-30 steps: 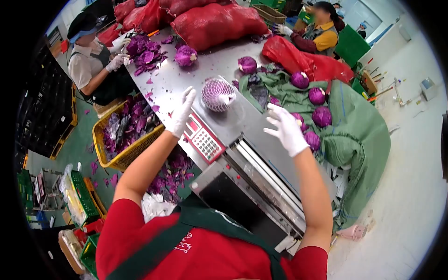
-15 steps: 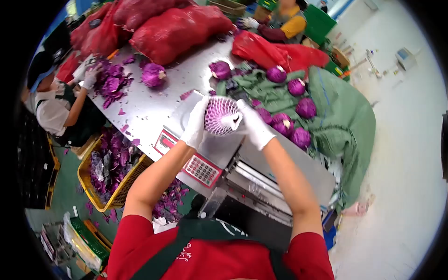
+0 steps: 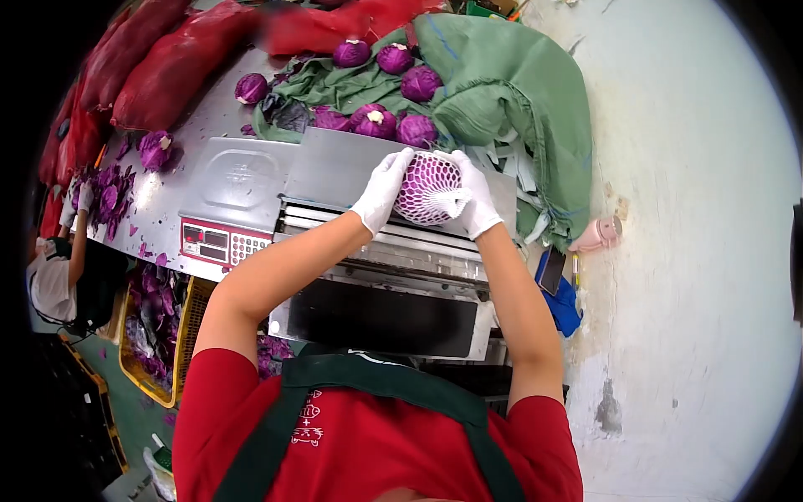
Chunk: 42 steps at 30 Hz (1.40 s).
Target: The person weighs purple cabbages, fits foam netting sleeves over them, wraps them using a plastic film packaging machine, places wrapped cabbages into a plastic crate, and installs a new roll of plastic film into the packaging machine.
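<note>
A red cabbage in a white foam net sleeve is between my two gloved hands, over the metal plate of a wrapping machine. My left hand grips its left side, and my right hand grips its right side. The gathered end of the net points down and to the right, near my right fingers. To the left stands a weighing scale with a red-framed panel; nothing sits on its pan. Just beyond my hands, several unwrapped red cabbages rest on and around green cloth.
A large green sack bulges at the far right of the table. Red mesh sacks lie at the back left. Cabbage trimmings are by a co-worker's gloved hands. A yellow basket holds more leaves below. A phone lies right.
My hands have carried the netted cabbage from over the scale to over the wrapping machine on the right. My view has turned to the right with them.
</note>
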Tool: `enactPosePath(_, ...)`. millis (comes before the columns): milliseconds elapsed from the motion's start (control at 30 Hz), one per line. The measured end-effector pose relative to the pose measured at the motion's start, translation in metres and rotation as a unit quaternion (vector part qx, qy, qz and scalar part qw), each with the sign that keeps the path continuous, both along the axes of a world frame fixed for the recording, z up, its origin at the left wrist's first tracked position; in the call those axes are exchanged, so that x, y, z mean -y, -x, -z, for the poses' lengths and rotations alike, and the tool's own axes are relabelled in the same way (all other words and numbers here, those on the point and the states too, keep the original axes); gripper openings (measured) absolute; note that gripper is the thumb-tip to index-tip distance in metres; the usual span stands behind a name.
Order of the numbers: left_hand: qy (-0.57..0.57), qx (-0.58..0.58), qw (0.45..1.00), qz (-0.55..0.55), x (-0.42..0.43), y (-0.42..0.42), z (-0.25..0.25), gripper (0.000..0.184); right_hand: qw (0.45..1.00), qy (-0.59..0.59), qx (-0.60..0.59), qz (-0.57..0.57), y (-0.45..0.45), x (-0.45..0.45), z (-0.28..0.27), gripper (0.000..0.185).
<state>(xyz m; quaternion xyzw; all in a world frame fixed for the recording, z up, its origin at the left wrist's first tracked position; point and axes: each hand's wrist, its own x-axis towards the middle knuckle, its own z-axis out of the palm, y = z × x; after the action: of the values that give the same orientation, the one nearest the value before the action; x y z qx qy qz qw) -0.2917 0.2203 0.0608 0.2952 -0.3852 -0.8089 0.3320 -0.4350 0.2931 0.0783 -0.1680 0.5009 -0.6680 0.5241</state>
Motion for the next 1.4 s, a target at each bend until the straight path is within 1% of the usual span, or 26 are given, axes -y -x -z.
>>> enactPosePath(167,0.078,0.044,0.995,0.033,-0.005,-0.003,0.000,0.043,0.999,0.039,0.012,-0.005,0.005,-0.011,0.012,0.039)
enactPosePath(200,0.113,0.048,0.991,0.045,-0.002,-0.004,0.000,0.046,0.999,0.026,-0.020,0.012,0.008,-0.012,0.012,0.037)
enactPosePath(233,0.176,0.093,0.980,0.025,-0.002,-0.009,-0.011,0.049,0.981,0.052,-0.184,0.029,0.009,-0.018,0.014,0.036)
enactPosePath(300,0.214,0.110,0.970,0.020,0.013,-0.014,-0.007,0.051,0.981,-0.012,-0.184,0.064,0.019,-0.024,0.013,0.035)
enactPosePath(333,0.253,0.129,0.958,0.026,0.023,-0.015,-0.002,0.051,0.964,0.028,-0.261,0.036,0.019,-0.033,0.024,0.034)
enactPosePath(367,0.203,0.119,0.969,0.080,0.021,-0.017,-0.010,0.054,0.940,0.071,-0.334,0.015,0.016,-0.043,0.029,0.032)
enactPosePath(400,0.151,0.107,0.974,0.133,0.017,-0.020,-0.019,0.056,0.990,0.046,-0.128,0.024,0.015,-0.038,0.033,0.029)
enactPosePath(433,0.237,0.087,0.957,0.145,0.017,-0.013,0.003,0.055,0.993,0.016,0.086,0.077,0.010,-0.034,0.028,0.026)
enactPosePath(467,0.152,0.024,0.972,0.180,0.015,-0.008,0.012,0.054,0.988,0.000,0.132,0.078,0.007,-0.028,0.024,0.025)
enactPosePath(600,0.136,0.051,0.978,0.150,0.013,-0.013,0.006,0.051,0.988,-0.018,0.130,0.088,-0.008,-0.021,0.014,0.028)
enactPosePath(633,0.132,0.052,0.980,0.143,0.013,-0.013,0.001,0.050,0.985,-0.011,0.143,0.096,-0.007,-0.022,0.022,0.019)
enactPosePath(667,0.144,0.031,0.977,0.157,0.016,-0.014,0.006,0.051,0.978,0.087,-0.188,-0.007,-0.005,-0.035,0.034,0.027)
enactPosePath(767,0.187,0.059,0.970,0.145,0.030,-0.013,0.015,0.052,0.955,0.051,-0.292,-0.007,0.009,-0.041,0.045,0.045)
enactPosePath(800,0.242,0.118,0.958,0.098,0.026,-0.024,0.007,0.051,0.999,-0.037,-0.003,0.000,0.025,-0.037,0.040,0.045)
enactPosePath(867,0.382,0.126,0.914,0.054,0.031,-0.051,-0.001,0.045,0.941,-0.036,-0.337,-0.004,0.035,-0.059,0.019,0.041)
enactPosePath(900,0.546,0.205,0.811,0.050,0.039,-0.073,-0.012,0.046,0.849,-0.032,-0.528,-0.017,0.038,-0.078,0.002,0.042)
enactPosePath(933,0.606,0.230,0.757,0.080,0.043,-0.098,-0.024,0.050,0.717,-0.026,-0.696,-0.034,0.043,-0.100,-0.017,0.043)
enactPosePath(967,0.753,0.246,0.609,0.044,0.050,-0.120,-0.029,0.049,0.613,-0.029,-0.785,-0.080,0.049,-0.119,-0.032,0.046)
enactPosePath(1000,0.782,0.272,0.554,0.088,0.058,-0.143,-0.028,0.052,0.498,-0.030,-0.857,-0.126,0.056,-0.136,-0.041,0.050)
enactPosePath(1033,0.790,0.349,0.476,0.164,0.061,-0.163,-0.032,0.054,0.437,-0.023,-0.885,-0.158,0.066,-0.152,-0.036,0.060)
enactPosePath(1067,0.823,0.359,0.399,0.186,0.062,-0.179,-0.033,0.055,0.395,-0.032,-0.896,-0.200,0.071,-0.164,-0.033,0.063)
enactPosePath(1167,0.822,0.374,0.360,0.235,0.060,-0.194,-0.027,0.056,0.345,-0.041,-0.893,-0.287,0.067,-0.173,-0.026,0.063)
enactPosePath(1267,0.812,0.395,0.337,0.265,0.050,-0.171,-0.023,0.059,0.342,0.014,-0.892,-0.295,0.054,-0.156,-0.012,0.060)
enactPosePath(1300,0.836,0.340,0.340,0.266,0.049,-0.161,-0.018,0.057,0.320,0.057,-0.907,-0.268,0.054,-0.151,0.001,0.041)
enactPosePath(1333,0.856,0.283,0.340,0.266,0.045,-0.153,-0.014,0.055,0.316,0.064,-0.908,-0.267,0.055,-0.151,0.004,0.041)
enactPosePath(1400,0.835,0.276,0.392,0.269,0.027,-0.137,-0.013,0.049,0.517,-0.004,-0.818,-0.251,0.053,-0.156,0.006,0.017)
